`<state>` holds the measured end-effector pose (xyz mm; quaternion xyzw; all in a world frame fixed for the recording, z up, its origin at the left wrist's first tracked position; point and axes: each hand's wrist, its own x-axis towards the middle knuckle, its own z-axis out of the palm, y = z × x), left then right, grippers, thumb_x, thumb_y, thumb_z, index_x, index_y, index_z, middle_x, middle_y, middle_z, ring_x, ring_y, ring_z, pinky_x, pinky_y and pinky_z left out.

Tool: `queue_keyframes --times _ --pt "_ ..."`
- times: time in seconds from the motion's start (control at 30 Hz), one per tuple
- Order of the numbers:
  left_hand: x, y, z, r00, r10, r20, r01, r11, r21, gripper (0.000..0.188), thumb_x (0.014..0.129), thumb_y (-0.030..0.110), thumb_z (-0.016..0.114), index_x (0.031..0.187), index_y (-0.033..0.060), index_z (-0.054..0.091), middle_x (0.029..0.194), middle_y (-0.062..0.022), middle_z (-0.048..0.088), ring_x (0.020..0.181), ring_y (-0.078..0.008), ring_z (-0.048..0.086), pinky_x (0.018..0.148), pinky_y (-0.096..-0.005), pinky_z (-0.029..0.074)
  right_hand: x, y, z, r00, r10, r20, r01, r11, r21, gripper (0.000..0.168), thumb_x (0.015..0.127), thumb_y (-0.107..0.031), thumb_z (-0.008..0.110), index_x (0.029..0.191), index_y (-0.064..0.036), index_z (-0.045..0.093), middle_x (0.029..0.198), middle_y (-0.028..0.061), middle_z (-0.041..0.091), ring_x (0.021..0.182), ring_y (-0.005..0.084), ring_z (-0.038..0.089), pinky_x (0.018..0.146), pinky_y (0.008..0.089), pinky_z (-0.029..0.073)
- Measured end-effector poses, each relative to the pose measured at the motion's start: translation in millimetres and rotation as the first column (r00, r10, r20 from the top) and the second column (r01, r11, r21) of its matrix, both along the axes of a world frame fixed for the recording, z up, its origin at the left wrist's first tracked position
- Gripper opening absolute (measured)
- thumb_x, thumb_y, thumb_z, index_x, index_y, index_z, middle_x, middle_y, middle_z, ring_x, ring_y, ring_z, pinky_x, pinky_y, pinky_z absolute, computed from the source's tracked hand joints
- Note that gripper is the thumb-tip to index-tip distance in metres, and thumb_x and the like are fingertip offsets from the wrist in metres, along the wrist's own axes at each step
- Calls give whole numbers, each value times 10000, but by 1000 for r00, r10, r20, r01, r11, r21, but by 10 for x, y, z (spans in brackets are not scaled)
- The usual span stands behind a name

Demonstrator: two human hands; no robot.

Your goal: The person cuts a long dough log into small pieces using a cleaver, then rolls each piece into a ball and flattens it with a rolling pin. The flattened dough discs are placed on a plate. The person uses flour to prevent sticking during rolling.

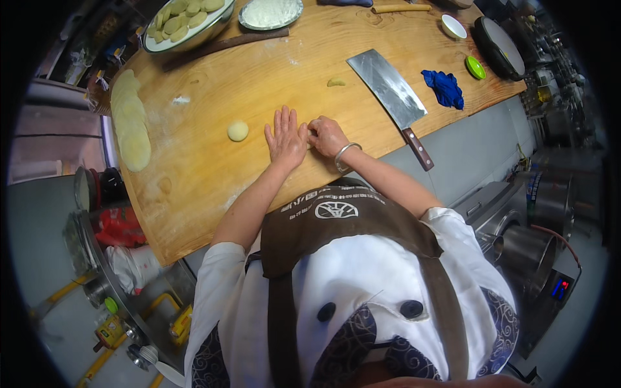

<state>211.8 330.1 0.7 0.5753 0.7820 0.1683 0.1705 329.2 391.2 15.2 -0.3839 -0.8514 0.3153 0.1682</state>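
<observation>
My left hand [286, 139] lies palm down on the wooden work board [204, 203], fingers extended and slightly apart. Whatever may be under its palm is hidden. Close beside its thumb, my right hand [329, 137] has its fingers curled around a small pale piece of dough [310, 140], mostly covered by the fingers. A round dough ball [237, 131] sits on the board left of my left hand. Overlapping flat dough rounds [132, 126] form a row along the board's left edge. A small dough scrap [335, 82] lies beyond my right hand.
A broad cleaver [388, 89] lies at right, its handle [418, 149] overhanging the edge. Nearby are a blue cloth [444, 89], green dish [475, 68], white bowl [453, 26] and round pan [499, 48]. Behind are a dark rolling pin [225, 48], flour dish [270, 13] and dough-piece basin [187, 46].
</observation>
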Motion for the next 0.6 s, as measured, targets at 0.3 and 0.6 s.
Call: queue_keyframes --times 0.3,0.6 --pt "1 -140 -45 1000 16 -2 -16 1000 22 588 904 414 269 1355 40 241 1449 -121 122 1345 -260 52 1052 -483 18 18 -33 139 1000 2 2 -2 994 -107 196 707 -196 618 754 -7 600 785 221 561 765 358 556 705 399 453" --pt "-33 -197 -14 997 44 56 -45 999 12 586 906 415 260 1354 38 243 1451 -117 113 1346 -262 42 1046 -492 -1 11 -203 44 993 22 -113 -26 999 -33 166 714 -156 605 795 -11 614 772 199 557 754 343 544 707 408 443"
